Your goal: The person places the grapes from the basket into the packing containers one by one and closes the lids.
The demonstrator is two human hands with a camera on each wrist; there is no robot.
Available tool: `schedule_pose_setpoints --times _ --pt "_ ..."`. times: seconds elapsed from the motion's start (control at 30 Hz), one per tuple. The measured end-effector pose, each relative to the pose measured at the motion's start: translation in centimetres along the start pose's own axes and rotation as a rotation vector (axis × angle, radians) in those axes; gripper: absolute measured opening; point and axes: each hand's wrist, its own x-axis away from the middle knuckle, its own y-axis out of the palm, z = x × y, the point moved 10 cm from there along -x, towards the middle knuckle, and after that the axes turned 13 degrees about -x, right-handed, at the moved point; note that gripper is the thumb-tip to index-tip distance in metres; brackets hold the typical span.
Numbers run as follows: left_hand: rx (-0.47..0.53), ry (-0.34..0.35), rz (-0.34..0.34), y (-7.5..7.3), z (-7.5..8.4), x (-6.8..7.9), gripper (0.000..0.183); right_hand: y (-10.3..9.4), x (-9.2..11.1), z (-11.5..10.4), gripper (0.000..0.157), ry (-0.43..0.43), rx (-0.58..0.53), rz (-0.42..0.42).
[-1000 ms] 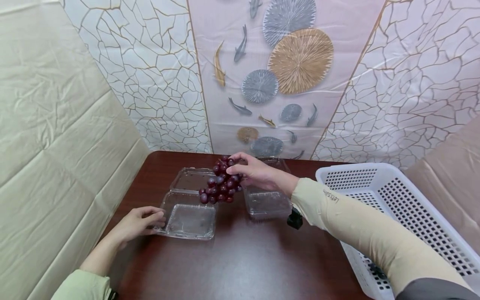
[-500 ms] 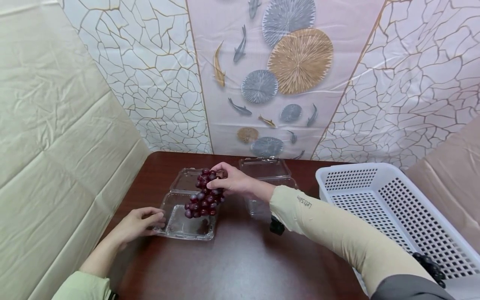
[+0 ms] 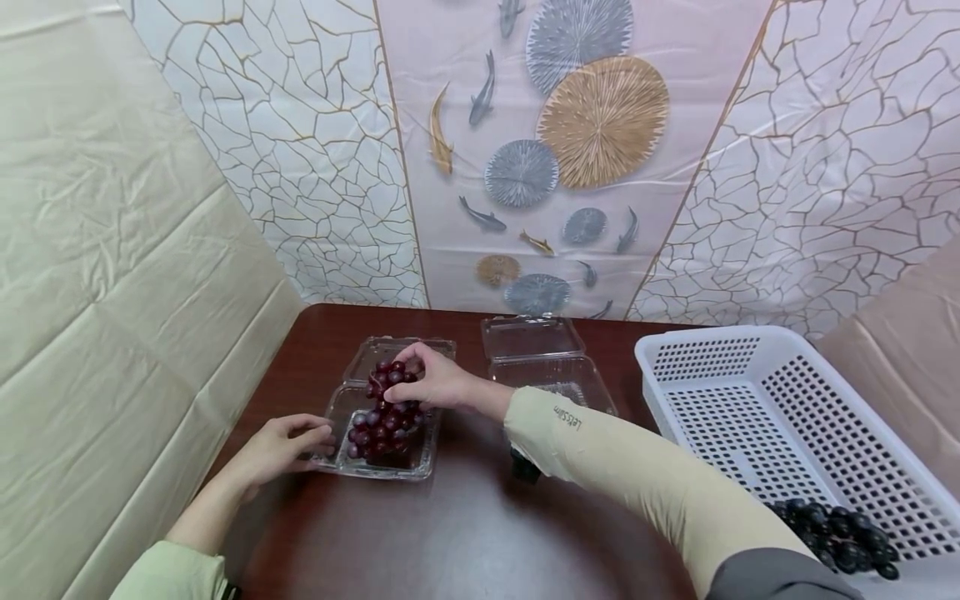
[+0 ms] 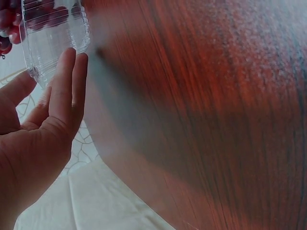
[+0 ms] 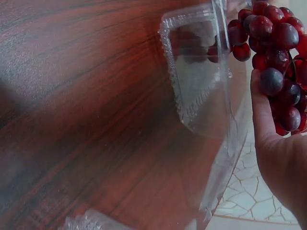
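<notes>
A bunch of red grapes [image 3: 386, 429] hangs tilted from my right hand [image 3: 429, 379], pinched near its top by thumb and fingers. Its lower end is over the base of an open clear plastic clamshell box [image 3: 423, 454] at the left. In the right wrist view, my thumb lies along the grapes [image 5: 276, 52] beside the box's rim [image 5: 225, 81]. My left hand [image 3: 281, 450] holds the near left corner of that box. The left wrist view has the thumb [image 4: 21, 88] at the rim and straight fingers [image 4: 62, 86] against the wall.
A second open clamshell box [image 3: 532, 337] stands farther right, partly behind the right forearm. At the right, a white perforated basket [image 3: 720, 425] holds a bunch of black grapes [image 3: 840, 533]. Fabric walls border the brown table [image 3: 480, 533] at the left and back.
My right hand has brought the red grapes leftward and down, from between the two boxes to over the left box. My left hand has stayed at that box's corner.
</notes>
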Motion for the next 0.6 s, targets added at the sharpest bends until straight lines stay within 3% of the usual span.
schedule_pose_setpoints --times 0.37,0.6 --pt "0.004 0.018 0.022 0.1 0.2 0.0 0.040 1.0 0.1 0.0 0.055 -0.129 0.375 -0.053" --pt "-0.001 0.020 0.025 0.0 0.3 0.0 0.039 2.8 0.6 -0.7 0.056 -0.203 0.603 -0.180"
